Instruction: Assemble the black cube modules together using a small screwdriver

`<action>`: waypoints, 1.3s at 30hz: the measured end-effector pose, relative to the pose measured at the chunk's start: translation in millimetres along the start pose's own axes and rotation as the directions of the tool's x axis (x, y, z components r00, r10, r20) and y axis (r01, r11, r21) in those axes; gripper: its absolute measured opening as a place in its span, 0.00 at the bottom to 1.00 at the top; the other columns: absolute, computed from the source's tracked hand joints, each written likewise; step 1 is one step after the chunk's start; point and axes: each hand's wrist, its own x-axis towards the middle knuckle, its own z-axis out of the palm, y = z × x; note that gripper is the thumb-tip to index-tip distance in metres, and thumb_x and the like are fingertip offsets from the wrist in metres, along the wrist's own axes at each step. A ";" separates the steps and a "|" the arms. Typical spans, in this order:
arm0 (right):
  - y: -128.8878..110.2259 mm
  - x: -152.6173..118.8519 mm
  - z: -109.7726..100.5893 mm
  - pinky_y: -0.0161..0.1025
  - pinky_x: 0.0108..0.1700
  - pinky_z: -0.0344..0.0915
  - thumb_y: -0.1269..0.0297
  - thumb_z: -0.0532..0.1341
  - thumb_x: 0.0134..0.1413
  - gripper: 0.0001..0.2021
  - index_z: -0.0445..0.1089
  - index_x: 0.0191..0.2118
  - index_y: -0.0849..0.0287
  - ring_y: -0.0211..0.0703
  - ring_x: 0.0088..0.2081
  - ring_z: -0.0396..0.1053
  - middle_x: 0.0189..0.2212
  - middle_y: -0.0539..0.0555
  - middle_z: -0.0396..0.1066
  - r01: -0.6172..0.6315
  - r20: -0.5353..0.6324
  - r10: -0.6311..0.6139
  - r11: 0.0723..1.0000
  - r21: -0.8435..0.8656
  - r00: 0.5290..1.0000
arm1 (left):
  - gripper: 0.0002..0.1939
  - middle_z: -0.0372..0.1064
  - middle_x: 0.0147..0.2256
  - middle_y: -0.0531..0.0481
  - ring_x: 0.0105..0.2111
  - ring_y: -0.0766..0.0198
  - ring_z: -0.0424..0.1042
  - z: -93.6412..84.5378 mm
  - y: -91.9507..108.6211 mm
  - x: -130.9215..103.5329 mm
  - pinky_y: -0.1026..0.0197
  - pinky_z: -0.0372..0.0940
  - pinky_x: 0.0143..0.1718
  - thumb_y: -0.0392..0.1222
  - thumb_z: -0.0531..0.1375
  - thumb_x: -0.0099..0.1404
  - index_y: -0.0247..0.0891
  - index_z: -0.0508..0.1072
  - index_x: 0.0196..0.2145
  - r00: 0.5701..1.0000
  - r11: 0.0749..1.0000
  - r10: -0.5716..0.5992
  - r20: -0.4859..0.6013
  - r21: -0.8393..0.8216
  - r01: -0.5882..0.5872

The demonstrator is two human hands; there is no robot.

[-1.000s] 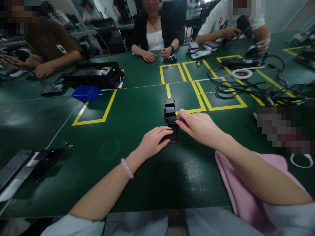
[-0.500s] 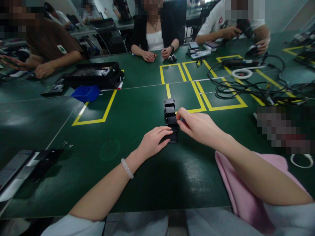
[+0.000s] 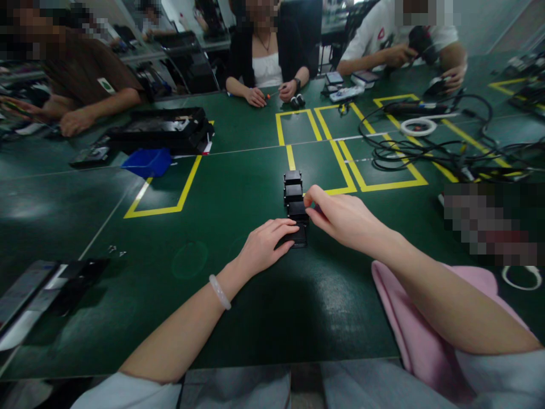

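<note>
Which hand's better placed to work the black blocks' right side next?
Right, probably. The right hand is at that side of the black blocks; the left hand comes from the left, covering part of the near end.

Pale grey-blue sleeves (image 3: 128, 391), rounded whitish bangle (image 3: 219, 292), greyish clothing (image 3: 238, 391)

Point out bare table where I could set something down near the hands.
Two green patches look bare: between the left forearm and pink cloth, and beyond the left hand, between the black blocks and yellow tape. The right is crowded: right hand at the blocks, tangled cables beyond it, cloth under the forearm.
</note>
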 end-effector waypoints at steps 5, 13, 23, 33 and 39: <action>-0.5 0.0 -1.3 0.34 0.27 0.48 0.61 0.48 0.62 0.09 0.60 0.43 0.57 0.40 0.28 0.68 0.30 0.51 0.73 0.003 0.001 -0.003 1.000 -0.004 1.000 | 0.15 0.66 0.53 0.48 0.51 0.60 0.67 -0.5 0.9 0.2 0.53 0.64 0.53 0.39 0.55 0.66 0.42 0.67 0.51 1.000 1.000 -0.003 -0.008 0.009 0.003; -0.1 1.2 -1.0 0.34 0.26 0.48 0.62 0.47 0.63 0.10 0.61 0.44 0.58 0.40 0.28 0.69 0.31 0.51 0.73 -0.010 -0.006 0.009 1.000 -0.027 1.000 | 0.15 0.66 0.53 0.48 0.50 0.59 0.67 -0.8 0.8 0.3 0.52 0.65 0.52 0.39 0.55 0.66 0.42 0.67 0.51 1.000 1.000 -0.002 -0.002 -0.013 0.002; -1.5 -0.3 -1.6 0.34 0.26 0.46 0.62 0.47 0.63 0.10 0.61 0.44 0.58 0.40 0.27 0.69 0.29 0.52 0.73 0.002 0.024 0.000 0.997 -0.076 1.000 | 0.15 0.66 0.53 0.48 0.50 0.59 0.68 0.3 -0.2 0.4 0.52 0.64 0.53 0.39 0.55 0.66 0.42 0.67 0.51 1.000 1.000 0.001 -0.013 0.010 -0.001; -2.6 1.0 0.4 0.35 0.25 0.46 0.59 0.47 0.64 0.12 0.62 0.41 0.59 0.42 0.27 0.69 0.27 0.52 0.73 -0.024 0.004 0.024 0.992 -0.126 1.000 | 0.15 0.66 0.54 0.48 0.51 0.59 0.67 0.5 -0.3 -0.2 0.52 0.64 0.53 0.39 0.55 0.66 0.42 0.67 0.51 1.000 1.000 -0.004 0.001 -0.001 0.004; -3.2 0.8 2.5 0.35 0.25 0.45 0.57 0.46 0.64 0.13 0.62 0.42 0.59 0.43 0.26 0.70 0.27 0.52 0.73 -0.043 -0.006 0.043 0.986 -0.159 0.999 | 0.15 0.66 0.53 0.47 0.51 0.58 0.67 -0.5 0.7 0.2 0.51 0.64 0.53 0.39 0.54 0.66 0.42 0.67 0.51 1.000 1.000 0.003 -0.010 -0.001 -0.003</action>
